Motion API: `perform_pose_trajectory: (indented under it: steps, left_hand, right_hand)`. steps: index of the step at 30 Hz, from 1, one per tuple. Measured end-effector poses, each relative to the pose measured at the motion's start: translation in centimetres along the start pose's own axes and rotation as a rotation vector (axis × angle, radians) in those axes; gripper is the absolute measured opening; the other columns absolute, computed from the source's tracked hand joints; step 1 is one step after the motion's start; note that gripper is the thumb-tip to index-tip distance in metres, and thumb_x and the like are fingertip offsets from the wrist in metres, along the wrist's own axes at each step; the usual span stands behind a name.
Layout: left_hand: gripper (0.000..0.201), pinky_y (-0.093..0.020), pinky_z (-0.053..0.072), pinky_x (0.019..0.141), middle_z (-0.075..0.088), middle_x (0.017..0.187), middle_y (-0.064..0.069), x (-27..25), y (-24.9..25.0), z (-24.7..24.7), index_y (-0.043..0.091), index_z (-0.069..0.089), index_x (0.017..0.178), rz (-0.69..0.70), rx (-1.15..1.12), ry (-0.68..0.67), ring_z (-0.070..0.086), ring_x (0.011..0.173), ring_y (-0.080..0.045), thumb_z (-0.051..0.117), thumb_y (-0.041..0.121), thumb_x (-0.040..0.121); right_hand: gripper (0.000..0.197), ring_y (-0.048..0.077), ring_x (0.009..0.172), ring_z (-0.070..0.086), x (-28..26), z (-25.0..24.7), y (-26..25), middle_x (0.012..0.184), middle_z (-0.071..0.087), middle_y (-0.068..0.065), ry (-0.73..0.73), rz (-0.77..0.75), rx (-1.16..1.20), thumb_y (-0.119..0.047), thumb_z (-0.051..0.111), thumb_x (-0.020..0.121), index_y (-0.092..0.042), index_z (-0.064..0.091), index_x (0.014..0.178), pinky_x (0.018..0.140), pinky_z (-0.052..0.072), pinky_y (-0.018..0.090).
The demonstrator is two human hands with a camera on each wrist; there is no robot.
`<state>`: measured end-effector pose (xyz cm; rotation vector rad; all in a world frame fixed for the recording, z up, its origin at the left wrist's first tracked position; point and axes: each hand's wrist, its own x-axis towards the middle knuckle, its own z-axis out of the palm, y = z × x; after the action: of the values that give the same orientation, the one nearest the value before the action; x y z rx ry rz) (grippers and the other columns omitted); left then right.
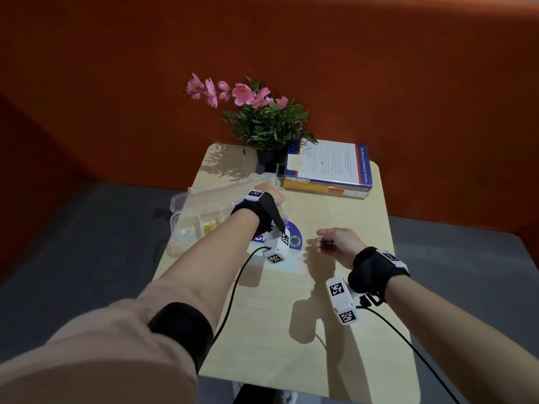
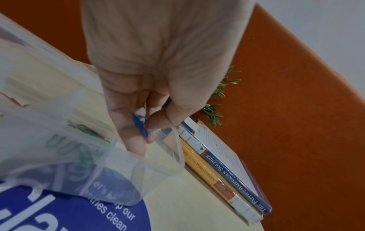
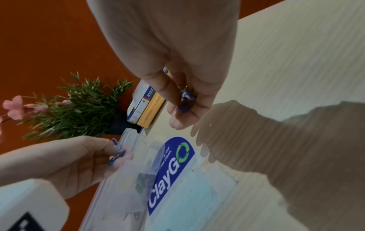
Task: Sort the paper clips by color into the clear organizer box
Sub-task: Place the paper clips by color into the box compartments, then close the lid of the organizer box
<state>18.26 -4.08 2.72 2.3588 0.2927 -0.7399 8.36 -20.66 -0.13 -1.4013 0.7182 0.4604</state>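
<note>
Blue paper clips (image 2: 140, 126) sit pinched between the thumb and fingers of the left hand (image 1: 269, 196), which hovers over the far end of the clear organizer box (image 1: 186, 212); its grip is closed on the clips, as the left wrist view shows plainly. More blue clips (image 3: 187, 100) are pinched in the curled fingers of the right hand (image 1: 335, 243), held above the surface (image 1: 335, 217) to the right of the box and apart from it. The box lies open along the left edge of the surface, its lid raised behind it. In its near compartments lie yellow clips (image 1: 210, 227) and pale, whitish clips (image 1: 189, 233), and the left wrist view shows green clips (image 2: 88, 132) in another cell. A blue round sticker (image 3: 171, 173) reading "ClayGo" lies on the surface, partly under the box. Beyond the box stand a potted plant with pink flowers (image 1: 262, 123) and, beside it, two stacked books (image 1: 326, 170). An orange wall (image 1: 408, 83) rises behind.
</note>
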Motion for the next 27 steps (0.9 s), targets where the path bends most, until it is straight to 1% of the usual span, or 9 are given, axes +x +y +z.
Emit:
perform_pose_trajectory:
  steps: [4,6,7,9,11,15,18,23,27]
  left_hand:
    - [0.056,-0.044,0.054,0.095,0.066,0.12,-0.026,2.3,-1.2,0.3,-0.003,0.059,0.126,-0.026,-0.128,-0.028,0.067,0.109,-0.035,0.051,0.023,0.077]
    - [0.048,-0.045,0.052,0.098,0.061,0.128,-0.028,2.9,-1.8,0.5,-0.008,0.055,0.126,-0.011,-0.276,-0.023,0.064,0.114,-0.037,0.053,0.014,0.083]
    - [0.037,-0.04,0.053,0.092,0.062,0.124,-0.029,2.4,-1.9,0.4,-0.008,0.06,0.119,0.007,-0.342,-0.006,0.066,0.105,-0.033,0.051,0.012,0.088]
    - [0.016,-0.028,0.049,0.069,0.066,0.087,-0.021,1.1,-2.3,-0.4,0.006,0.063,0.085,0.037,-0.451,0.028,0.059,0.072,-0.022,0.049,0.008,0.091]
    - [0.023,-0.024,0.046,0.056,0.058,0.06,-0.008,0.1,-3.4,-1.4,0.011,0.054,0.068,0.05,-0.502,0.067,0.052,0.052,-0.02,0.047,0.003,0.089]
    - [0.026,-0.048,0.055,0.084,0.07,0.091,-0.022,-2.7,-6.5,-3.6,0.014,0.064,0.068,0.123,-0.437,0.207,0.066,0.092,-0.043,0.05,0.006,0.088]
    - [0.025,-0.042,0.052,0.096,0.069,0.113,-0.015,-3.9,-8.9,-5.9,0.012,0.068,0.084,0.128,-0.365,0.344,0.061,0.11,-0.036,0.046,0.005,0.092]
    - [0.034,-0.042,0.042,0.104,0.054,0.135,-0.013,-3.7,-13.6,-9.6,0.011,0.06,0.119,-0.048,-0.247,0.524,0.048,0.126,-0.036,0.039,0.011,0.093]
    - [0.045,-0.045,0.042,0.102,0.05,0.14,-0.027,-2.7,-16.8,-10.8,-0.007,0.048,0.133,-0.245,-0.292,0.336,0.05,0.125,-0.042,0.039,0.021,0.099]
  right_hand:
    - [0.017,0.025,0.06,0.048,-0.2,1.2,-1.6,0.069,0.049,0.016,-0.021,-0.017,-0.012,0.009,0.037,0.093,0.007,0.05,0.103,0.052,0.049,0.028]
    - [0.014,0.025,0.061,0.048,0.0,2.1,-3.0,0.07,0.048,0.016,-0.034,-0.023,0.01,0.007,0.04,0.094,0.008,0.049,0.104,0.059,0.047,0.03]
    - [0.013,0.025,0.061,0.048,0.0,2.6,-3.7,0.071,0.048,0.016,-0.043,-0.032,0.012,0.006,0.041,0.094,0.007,0.049,0.105,0.06,0.047,0.031]
    - [0.013,0.024,0.062,0.049,0.2,4.2,-5.4,0.071,0.048,0.015,-0.058,-0.066,-0.022,0.005,0.041,0.095,0.006,0.048,0.105,0.062,0.05,0.031]
    - [0.013,0.022,0.06,0.049,0.3,6.2,-6.8,0.069,0.048,0.014,-0.065,-0.1,-0.098,0.006,0.038,0.095,0.005,0.048,0.104,0.063,0.051,0.032]
    - [0.03,0.024,0.074,0.054,1.1,9.8,-8.3,0.08,0.054,0.015,-0.083,-0.166,-0.421,0.003,0.036,0.094,0.013,0.052,0.118,0.087,0.051,0.042]
    - [0.043,0.026,0.098,0.052,1.5,10.9,-8.3,0.118,0.056,0.026,-0.102,-0.205,-0.608,-0.006,0.037,0.095,0.008,0.044,0.135,0.105,0.041,0.045]
    - [0.038,0.026,0.097,0.053,2.1,11.3,-9.7,0.111,0.057,0.017,-0.069,-0.328,-0.7,-0.005,0.04,0.093,0.002,0.056,0.127,0.097,0.048,0.043]
    - [0.041,0.035,0.122,0.052,2.4,10.9,-10.7,0.137,0.054,0.02,0.02,-0.35,-0.839,-0.019,0.037,0.098,0.001,0.054,0.13,0.1,0.042,0.035]
